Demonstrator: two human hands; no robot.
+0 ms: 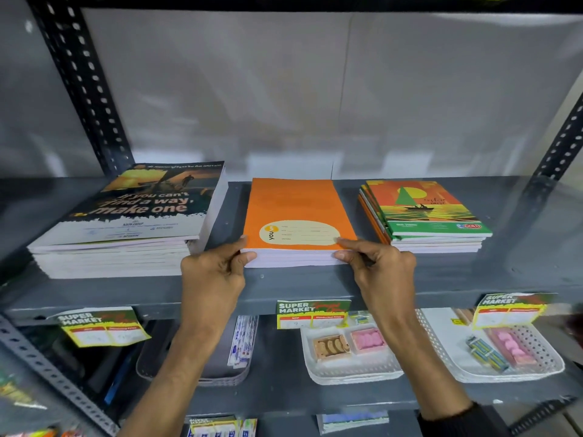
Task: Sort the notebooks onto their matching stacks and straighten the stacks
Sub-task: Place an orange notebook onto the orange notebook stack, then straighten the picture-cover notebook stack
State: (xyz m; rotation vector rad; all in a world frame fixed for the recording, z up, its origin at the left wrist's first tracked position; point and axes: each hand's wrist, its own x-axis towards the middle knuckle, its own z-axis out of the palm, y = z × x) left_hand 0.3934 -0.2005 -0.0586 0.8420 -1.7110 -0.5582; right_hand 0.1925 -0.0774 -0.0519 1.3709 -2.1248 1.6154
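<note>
Three stacks of notebooks lie on a grey metal shelf point(284, 285). The middle stack point(296, 209) has an orange cover with a cream label. My left hand point(217, 272) grips its front left corner, thumb on the front edge. My right hand point(378, 266) grips its front right corner, fingers on the cover. On the left is a tall stack point(126, 225) with a dark cover reading "make one". On the right is a lower stack point(426, 212) topped by a green and orange sailboat cover, its books fanned slightly out of line.
Slotted black uprights point(85, 86) frame the shelf on both sides, with a grey back panel behind. Price tags point(312, 313) hang from the shelf's front edge. Below, white baskets point(350, 370) hold erasers and small packets.
</note>
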